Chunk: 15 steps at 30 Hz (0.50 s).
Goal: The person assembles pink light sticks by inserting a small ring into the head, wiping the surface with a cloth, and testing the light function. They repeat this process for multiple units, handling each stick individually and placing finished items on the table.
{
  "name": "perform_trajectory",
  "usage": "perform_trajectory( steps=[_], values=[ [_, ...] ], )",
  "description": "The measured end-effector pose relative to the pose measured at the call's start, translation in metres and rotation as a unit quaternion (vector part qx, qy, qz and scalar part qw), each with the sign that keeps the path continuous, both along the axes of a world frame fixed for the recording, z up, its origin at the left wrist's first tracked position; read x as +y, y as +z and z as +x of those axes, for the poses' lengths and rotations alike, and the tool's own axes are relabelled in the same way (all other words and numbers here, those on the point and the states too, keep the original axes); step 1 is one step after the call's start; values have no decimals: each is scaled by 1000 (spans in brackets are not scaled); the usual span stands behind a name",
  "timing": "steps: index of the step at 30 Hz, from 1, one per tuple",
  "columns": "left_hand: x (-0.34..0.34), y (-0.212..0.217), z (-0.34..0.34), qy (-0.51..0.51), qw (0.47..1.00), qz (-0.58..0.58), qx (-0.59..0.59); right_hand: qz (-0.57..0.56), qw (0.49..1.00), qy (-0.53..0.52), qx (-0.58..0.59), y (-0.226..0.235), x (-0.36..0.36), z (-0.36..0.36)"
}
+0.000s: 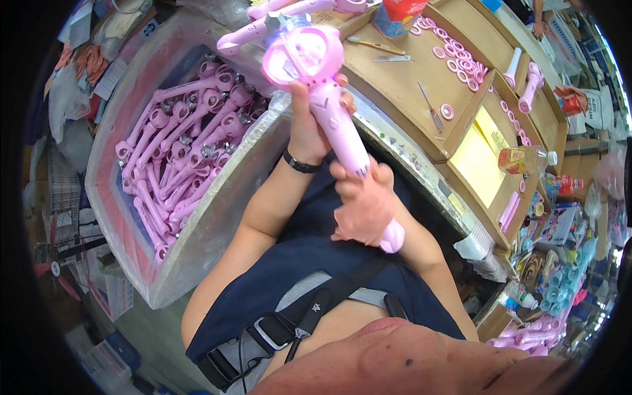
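A pink toy wand with a round, clear-windowed head is held slantwise in front of my body. My left hand, a dark band on its wrist, is closed around the upper handle just below the head. My right hand grips the lower handle, whose rounded end shows below it. A peach-coloured, cloth-like piece appears bunched in the right hand against the handle. More pink wands lie on the bench just beyond the wand's head.
At left stands a plastic-lined bin heaped with similar pink wands. Cardboard trays on the bench hold pink rings, a screwdriver, a brush and yellow paper. A clear bottle lies at right.
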<state>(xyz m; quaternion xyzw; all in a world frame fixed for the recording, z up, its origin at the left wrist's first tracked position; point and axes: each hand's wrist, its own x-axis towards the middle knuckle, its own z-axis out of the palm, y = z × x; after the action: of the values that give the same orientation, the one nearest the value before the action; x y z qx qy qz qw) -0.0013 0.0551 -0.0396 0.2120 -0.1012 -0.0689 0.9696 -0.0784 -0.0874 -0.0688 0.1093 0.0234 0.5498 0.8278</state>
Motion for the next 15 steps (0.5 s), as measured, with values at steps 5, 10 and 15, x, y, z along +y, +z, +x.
perform_trajectory(
  steps=[5, 10, 15],
  values=[
    [16, 8, 1, 34, 995, 81, -48, -269, 937, -97, -198, 5, -1, 6],
    [57, 14, 22, 112, 993, 12, -43, -504, 713, -90, -479, 16, -33, -10],
    [62, 6, 23, 155, 978, -137, -30, -628, 448, -495, -399, -4, -7, -39]
  ],
)
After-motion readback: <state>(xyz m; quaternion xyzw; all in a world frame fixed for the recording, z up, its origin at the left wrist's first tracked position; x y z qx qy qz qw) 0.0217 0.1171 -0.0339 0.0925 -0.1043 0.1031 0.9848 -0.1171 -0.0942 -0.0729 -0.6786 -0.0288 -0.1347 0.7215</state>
